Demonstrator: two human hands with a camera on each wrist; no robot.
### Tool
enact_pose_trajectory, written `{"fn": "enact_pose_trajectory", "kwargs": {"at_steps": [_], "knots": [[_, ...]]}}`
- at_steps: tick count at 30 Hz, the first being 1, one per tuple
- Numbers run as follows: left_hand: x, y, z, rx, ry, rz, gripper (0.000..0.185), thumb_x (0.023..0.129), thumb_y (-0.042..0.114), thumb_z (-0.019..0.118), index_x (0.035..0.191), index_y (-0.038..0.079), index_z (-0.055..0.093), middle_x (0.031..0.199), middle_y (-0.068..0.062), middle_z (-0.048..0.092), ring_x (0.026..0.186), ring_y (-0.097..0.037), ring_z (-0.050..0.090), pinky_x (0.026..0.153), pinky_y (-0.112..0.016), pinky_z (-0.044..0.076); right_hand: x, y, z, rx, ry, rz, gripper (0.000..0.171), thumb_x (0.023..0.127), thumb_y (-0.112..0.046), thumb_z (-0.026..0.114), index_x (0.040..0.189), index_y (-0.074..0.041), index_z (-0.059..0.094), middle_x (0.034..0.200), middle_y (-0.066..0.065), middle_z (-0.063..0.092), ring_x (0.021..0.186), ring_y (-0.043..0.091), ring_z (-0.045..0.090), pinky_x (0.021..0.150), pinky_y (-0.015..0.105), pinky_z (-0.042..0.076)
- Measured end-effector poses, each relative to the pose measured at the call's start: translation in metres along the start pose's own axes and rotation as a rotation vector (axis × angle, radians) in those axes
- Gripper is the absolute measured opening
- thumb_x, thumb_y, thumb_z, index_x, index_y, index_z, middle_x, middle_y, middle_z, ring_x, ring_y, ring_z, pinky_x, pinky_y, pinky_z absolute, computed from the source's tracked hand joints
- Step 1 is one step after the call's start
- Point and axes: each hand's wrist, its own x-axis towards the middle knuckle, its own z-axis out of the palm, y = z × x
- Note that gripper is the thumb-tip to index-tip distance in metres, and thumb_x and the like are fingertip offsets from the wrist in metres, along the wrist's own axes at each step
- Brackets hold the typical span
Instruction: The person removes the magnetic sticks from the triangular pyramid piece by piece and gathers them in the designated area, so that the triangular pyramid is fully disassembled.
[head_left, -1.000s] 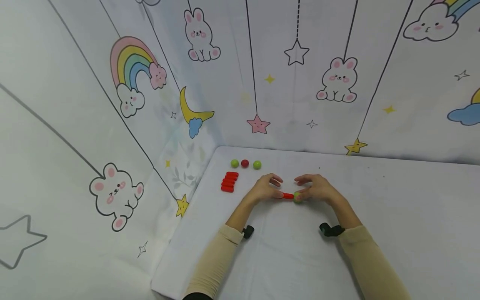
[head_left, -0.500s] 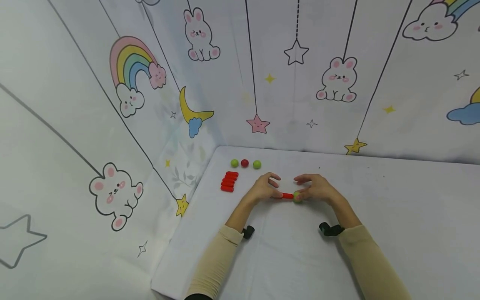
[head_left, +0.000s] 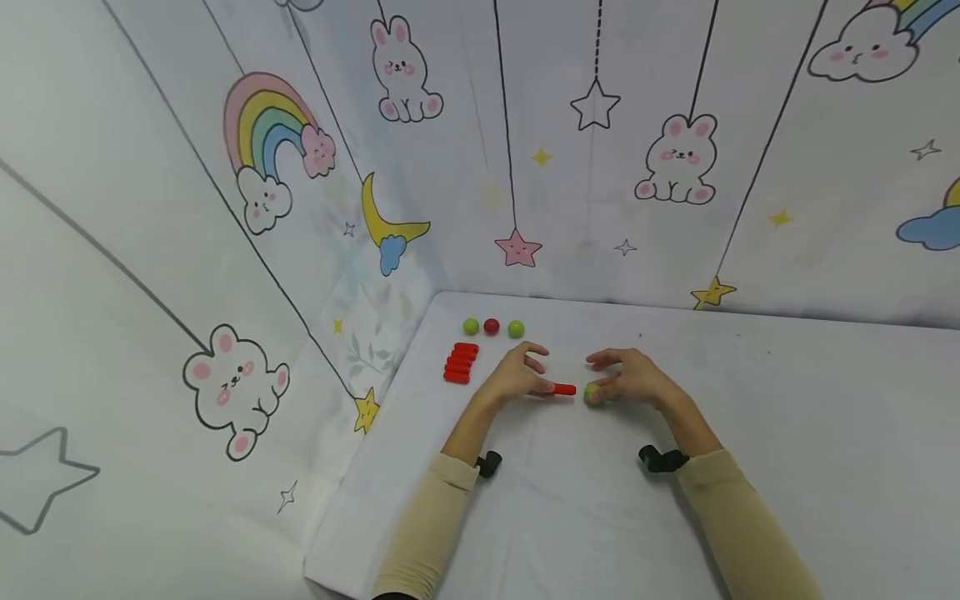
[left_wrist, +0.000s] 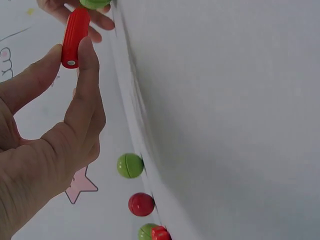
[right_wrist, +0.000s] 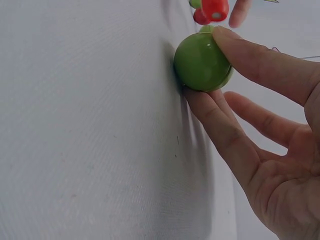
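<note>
My left hand [head_left: 519, 372] pinches a red ribbed rod [left_wrist: 76, 37] between thumb and index finger. A small pale round spot shows at the rod's near end in the left wrist view. Facing it, my right hand [head_left: 632, 377] grips a green ball [right_wrist: 202, 62] between thumb and fingers, low at the white tabletop. A seam line runs around the ball. In the head view a short gap separates the rod's right end from the ball.
Several red rods [head_left: 461, 363] lie side by side at the table's back left. Behind them sit a green ball [head_left: 471, 327], a red ball [head_left: 491, 327] and another green ball [head_left: 516, 329] in a row. A printed cloth wall [head_left: 570, 267] rises along the back edge.
My left hand has moved left with the red rod, which has come away from the green ball. The right hand and its ball have stayed almost in place.
</note>
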Motion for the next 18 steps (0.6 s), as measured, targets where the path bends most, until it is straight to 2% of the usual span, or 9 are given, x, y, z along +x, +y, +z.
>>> {"fn": "enact_pose_trajectory", "kwargs": {"at_steps": [8, 12, 18], "knots": [[-0.011, -0.011, -0.035, -0.051, -0.021, 0.051, 0.070, 0.085, 0.013, 0.085, 0.147, 0.012, 0.052, 0.122, -0.011, 0.065, 0.096, -0.024, 0.068, 0.083, -0.034, 0.059, -0.001, -0.002, 0.001, 0.012, 0.000, 0.002, 0.076, 0.080, -0.015, 0.092, 0.146, -0.001, 0.056, 0.142, 0.023, 0.058, 0.118, 0.034, 0.069, 0.098, 0.049, 0.055], [-0.017, -0.013, -0.047, -0.061, -0.021, 0.072, 0.070, 0.086, 0.014, 0.085, 0.148, 0.015, 0.053, 0.123, -0.010, 0.065, 0.097, -0.024, 0.069, 0.085, -0.035, 0.059, -0.001, -0.001, 0.001, 0.018, 0.002, 0.001, 0.077, 0.079, -0.015, 0.093, 0.145, -0.001, 0.057, 0.143, 0.023, 0.058, 0.118, 0.034, 0.069, 0.098, 0.049, 0.055], [-0.022, -0.019, -0.063, -0.107, -0.008, 0.065, 0.068, 0.086, 0.015, 0.085, 0.146, 0.020, 0.053, 0.125, -0.009, 0.066, 0.094, -0.026, 0.073, 0.090, -0.037, 0.060, 0.000, 0.000, 0.001, 0.022, -0.004, -0.005, 0.076, 0.080, -0.016, 0.092, 0.145, -0.001, 0.057, 0.143, 0.024, 0.058, 0.119, 0.035, 0.069, 0.096, 0.047, 0.056]]}}
